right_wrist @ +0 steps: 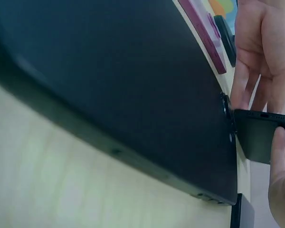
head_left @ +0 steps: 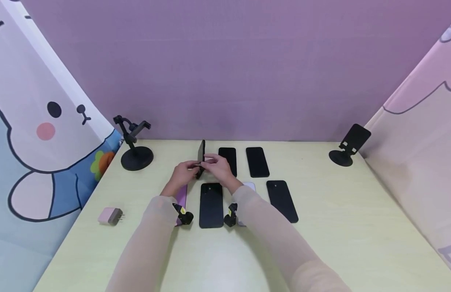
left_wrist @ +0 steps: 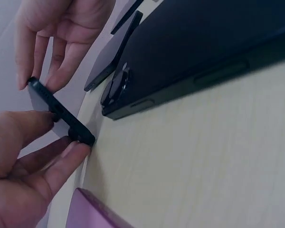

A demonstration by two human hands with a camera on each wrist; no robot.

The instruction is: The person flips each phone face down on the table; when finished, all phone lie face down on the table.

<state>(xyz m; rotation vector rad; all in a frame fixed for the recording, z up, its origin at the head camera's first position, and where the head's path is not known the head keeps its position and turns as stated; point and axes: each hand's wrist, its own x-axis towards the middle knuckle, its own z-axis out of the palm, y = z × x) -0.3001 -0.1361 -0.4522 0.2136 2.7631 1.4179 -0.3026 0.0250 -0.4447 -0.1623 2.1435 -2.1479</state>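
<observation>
Both hands hold a dark phone (head_left: 201, 152) raised on edge above the back of the table. My left hand (head_left: 182, 173) pinches one side of it between thumb and fingers; in the left wrist view the left hand (left_wrist: 26, 173) grips near a lower corner. From the other side my right hand (head_left: 219, 167) holds it, and the right hand's fingers (right_wrist: 279, 147) lie against its face. The phone's end with its port (right_wrist: 265, 115) faces the wrist cameras. Fingers hide part of the phone. Below the hands a black phone (head_left: 211, 207) lies back up.
A purple phone (head_left: 181, 197) and a pale phone (head_left: 250, 185) lie partly under the forearms. Other black phones (head_left: 227, 158) (head_left: 257, 162) (head_left: 282, 200) lie rightward. Black stands (head_left: 136, 158) (head_left: 353, 140) occupy both back sides. A pink-and-grey charger plug (head_left: 110, 216) is at left.
</observation>
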